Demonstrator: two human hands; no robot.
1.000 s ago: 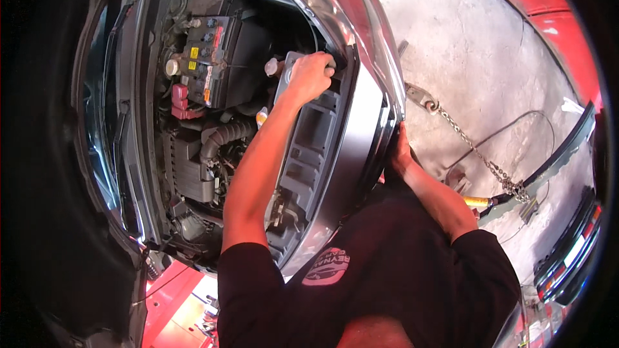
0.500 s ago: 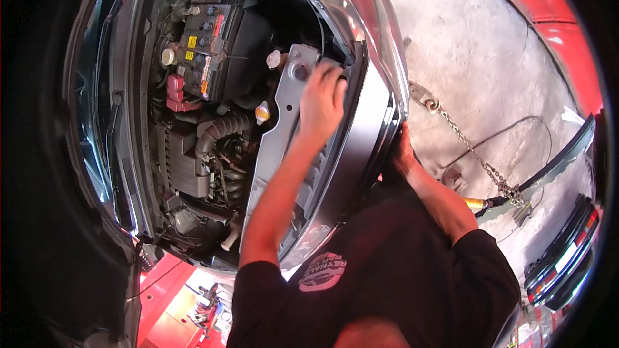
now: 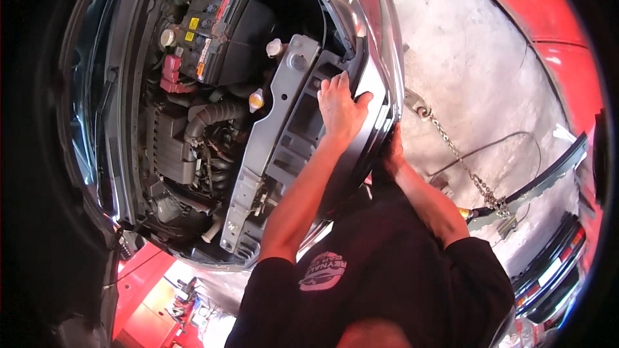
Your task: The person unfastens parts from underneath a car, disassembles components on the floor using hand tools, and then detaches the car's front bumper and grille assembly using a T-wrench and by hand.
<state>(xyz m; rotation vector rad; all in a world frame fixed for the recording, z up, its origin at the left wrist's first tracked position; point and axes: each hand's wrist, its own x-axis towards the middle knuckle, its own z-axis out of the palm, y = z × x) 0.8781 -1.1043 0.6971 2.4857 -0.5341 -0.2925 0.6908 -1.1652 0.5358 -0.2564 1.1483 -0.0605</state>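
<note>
My left hand (image 3: 344,112) lies over the upper edge of a car's front bumper (image 3: 372,80), fingers bent over its inner side and thumb apart on the outer side. Against the bumper's front face is my right hand (image 3: 393,149); its fingers are mostly hidden by the bumper. Just left of my left hand, the grey radiator support panel (image 3: 284,77) runs lengthwise. Between panel and bumper shows a dark ribbed plastic part (image 3: 313,106). A radiator cap (image 3: 256,100) and a white reservoir cap (image 3: 275,47) stand beside the panel.
The open engine bay holds a battery (image 3: 213,29), a red terminal cover (image 3: 171,72), a ribbed intake hose (image 3: 209,116) and a black air box (image 3: 171,148). On the pale floor lie a metal chain (image 3: 454,151) and a removed bumper piece (image 3: 551,261). A red car panel (image 3: 554,19) stands beyond.
My left hand has moved from above the radiator support panel to the bumper's edge, toward me and to the right. My right hand stays at the bumper's front. The whole view has shifted slightly.
</note>
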